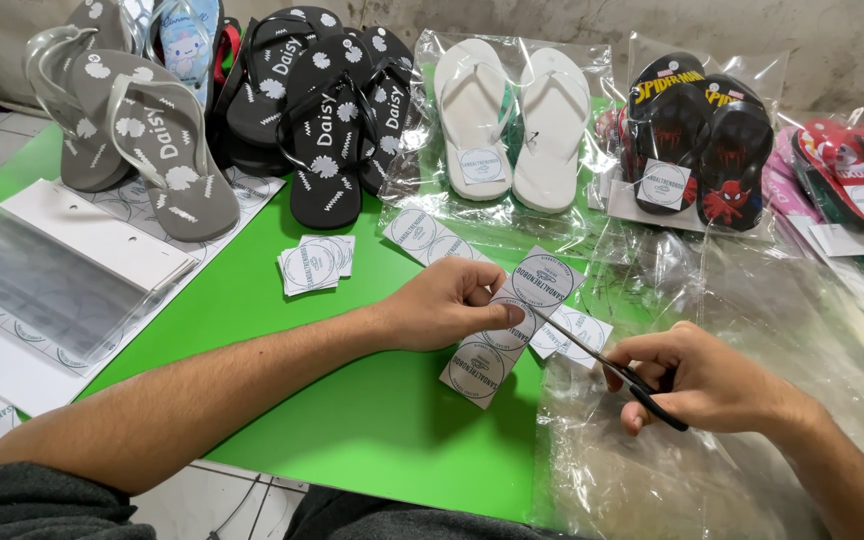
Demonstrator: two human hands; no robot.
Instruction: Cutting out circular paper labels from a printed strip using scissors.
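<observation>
my left hand (447, 305) pins the label strip (512, 325), which runs diagonally away from me, while my right hand (707, 380) grips scissors (607, 362) cutting across it.

Label strip (508, 325): white paper with round grey seals, centre of the green table.
Cut labels (314, 264): small white stack, ten o'clock of the strip.
Clear bags (508, 120): twelve to two o'clock, each with a white square tag.
Label sheet (12, 365): nine o'clock, white.
</observation>
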